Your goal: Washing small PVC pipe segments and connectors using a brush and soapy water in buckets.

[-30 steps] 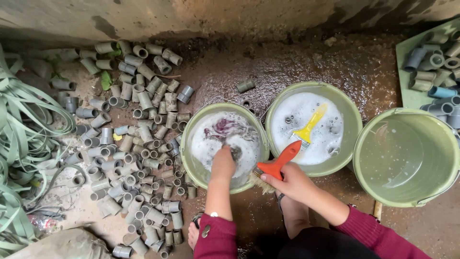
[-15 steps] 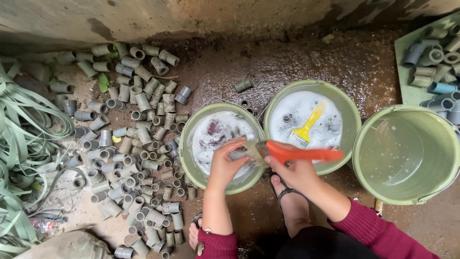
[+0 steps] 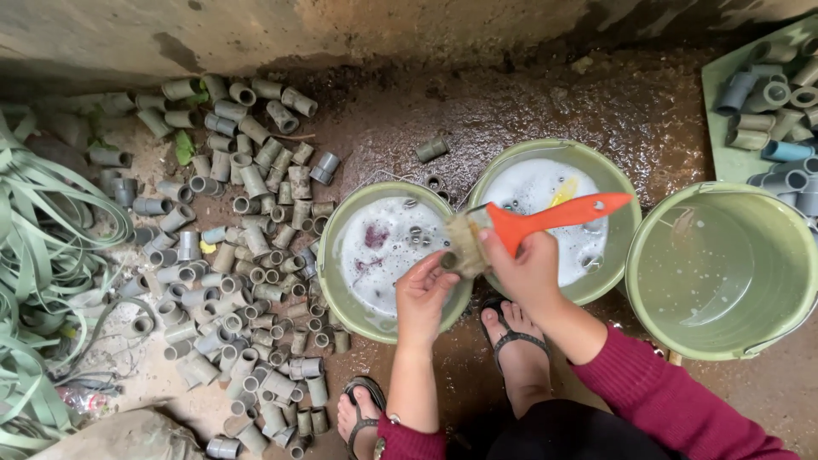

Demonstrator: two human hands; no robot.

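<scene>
Step in hand: scrubbing. It looks like one small pipe piece is being brushed clean over the soapy water.
Left hand [image 3: 423,294]: in the middle of the frame, over the rim of the left soapy bucket [image 3: 341,255]. Its fingers are curled around a small pipe piece [image 3: 446,261], which is mostly hidden by the brush hairs.
Right hand [image 3: 528,271]: just right of the left hand. Its fingers are wrapped tight around the orange brush [image 3: 545,220]. The handle points to the upper right, and the hairs press on the piece.
Middle soapy bucket [image 3: 618,255]: behind the brush, full of foam, with a yellow brush [image 3: 563,192] lying in it.
Clear water bucket [image 3: 724,273]: at the right of the frame, with no pieces showing in it.
Dirty pile [image 3: 247,255]: lots of grey pipe pieces on the wet floor, at the left of the frame.
Green tray [image 3: 724,149]: upper right corner, with more grey pipe pieces on it.
Green straps [image 3: 43,255]: a loose heap at the left edge.
Feet: in sandals at the bottom, just beside the buckets.
Next move, my guess: keep a firm hold on the slippery piece, turn it so the brush gets all sides, then dip it in water.
</scene>
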